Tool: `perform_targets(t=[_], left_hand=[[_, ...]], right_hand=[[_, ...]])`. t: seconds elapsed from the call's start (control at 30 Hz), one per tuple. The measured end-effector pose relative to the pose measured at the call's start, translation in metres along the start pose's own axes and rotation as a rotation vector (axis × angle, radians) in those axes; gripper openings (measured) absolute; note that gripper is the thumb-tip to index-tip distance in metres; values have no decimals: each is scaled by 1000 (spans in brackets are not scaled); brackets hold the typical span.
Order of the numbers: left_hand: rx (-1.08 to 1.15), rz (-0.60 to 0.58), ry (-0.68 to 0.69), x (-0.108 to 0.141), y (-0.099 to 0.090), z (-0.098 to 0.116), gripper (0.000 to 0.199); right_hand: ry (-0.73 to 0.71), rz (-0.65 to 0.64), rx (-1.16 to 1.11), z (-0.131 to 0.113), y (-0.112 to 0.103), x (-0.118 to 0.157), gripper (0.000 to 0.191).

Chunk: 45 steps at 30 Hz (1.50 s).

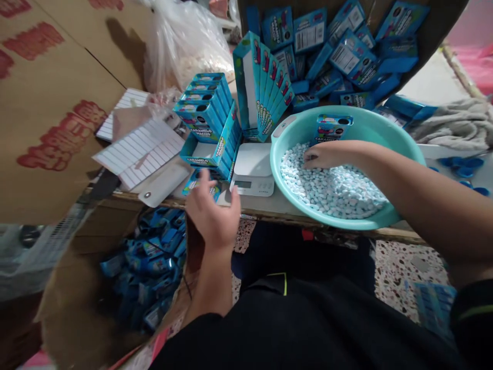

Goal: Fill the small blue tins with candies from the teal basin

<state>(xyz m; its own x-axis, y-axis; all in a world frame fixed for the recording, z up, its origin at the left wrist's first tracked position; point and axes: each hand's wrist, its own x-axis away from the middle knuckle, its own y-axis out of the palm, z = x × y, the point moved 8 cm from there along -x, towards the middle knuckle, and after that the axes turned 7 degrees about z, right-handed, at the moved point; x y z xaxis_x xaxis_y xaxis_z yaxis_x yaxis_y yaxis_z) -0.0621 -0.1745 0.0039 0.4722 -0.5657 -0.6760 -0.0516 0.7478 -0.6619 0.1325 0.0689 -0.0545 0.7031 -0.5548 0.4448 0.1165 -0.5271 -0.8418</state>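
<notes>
My right hand (323, 155) is inside a turquoise basin (404, 146), down at a heap of small pale blue and white candies (342, 192). Its fingers are curled, and whatever they hold is hidden. Just behind that hand a small blue candy carton (333, 126) stands in the basin. My left hand (213, 213), fingers spread and holding nothing, hovers at the table's front edge. Under its fingertips lies a flat blue carton (192, 184). Beyond it, an open blue display box (210, 154) carries a row of upright blue cartons (204, 110).
A white kitchen scale (252, 172) sits between display box and basin. Fanned blue cartons (262, 92) stand behind it. Large cardboard boxes hold blue packets at lower left (150, 272) and at the back (346, 56). Lined paper sheets (140, 144) and a grey cloth (458, 123) flank the workspace.
</notes>
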Motion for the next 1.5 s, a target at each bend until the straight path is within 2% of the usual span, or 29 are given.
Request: perform_targets(t=[0.03,0.07,0.1,0.13,0.23,0.27,0.3,0.37,0.43,0.47,0.5,0.57,0.63,0.7,0.8,0.87,0.93,1.0,1.13,1.3,1.5], left_hand=[[-28,145,-25,-2,-15,-13,81],[-53,234,-56,-3,-23,-26,91],[-58,269,-87,-5,-26,-39,96],[-37,254,-124,-6,-23,-52,95],[143,136,-301,-7,-3,-88,68],[189,133,-346,-5,1,-96,61],[204,169,-363,-5,0,-101,58],[168,326,-289,-5,-14,-96,62],[173,501,-152,-8,-35,-78,63],[219,545,-95,-12,-42,-66,61],[294,542,-54,-19,-45,-54,59],[490,398,-5,-41,-34,-25,55],[709,237,22,-62,-10,6,51],[897,161,25,-77,19,29,51],[1063,169,-19,-89,63,39,57],[1122,160,-53,-92,89,34,64],[1174,128,-68,-93,106,26,68],[1198,126,-52,-93,110,18,71],[1128,139,-16,-90,100,12,73],[1020,50,-66,-85,101,15,69],[903,-121,-117,-82,118,13,59]], right_hand=[[3,7,-12,2,0,-1,35],[5,16,-20,3,0,-2,35],[5,25,-28,4,0,-2,36],[1,35,-35,4,0,-2,37],[-17,66,-53,1,-2,-1,41],[-23,79,-55,-1,-3,0,42],[-34,90,-52,-2,-4,0,43],[-64,94,-39,-7,-6,1,42],[-75,67,-11,-12,-7,2,44],[-67,47,3,-13,-7,3,47],[-52,28,11,-14,-7,4,52],[-40,-9,15,-16,-6,7,62],[-77,-50,7,-21,-3,10,65],[-130,-79,-4,-26,0,12,62],[-165,-74,-37,-28,1,11,55],[-171,-65,-45,-28,-1,10,47],[-186,-61,-34,-30,-3,9,38],[-199,-53,-20,-31,-6,9,31],[-187,-28,-17,-29,-8,9,24],[-139,44,-35,-23,-8,6,18],[-92,113,-35,-21,-15,7,15]])
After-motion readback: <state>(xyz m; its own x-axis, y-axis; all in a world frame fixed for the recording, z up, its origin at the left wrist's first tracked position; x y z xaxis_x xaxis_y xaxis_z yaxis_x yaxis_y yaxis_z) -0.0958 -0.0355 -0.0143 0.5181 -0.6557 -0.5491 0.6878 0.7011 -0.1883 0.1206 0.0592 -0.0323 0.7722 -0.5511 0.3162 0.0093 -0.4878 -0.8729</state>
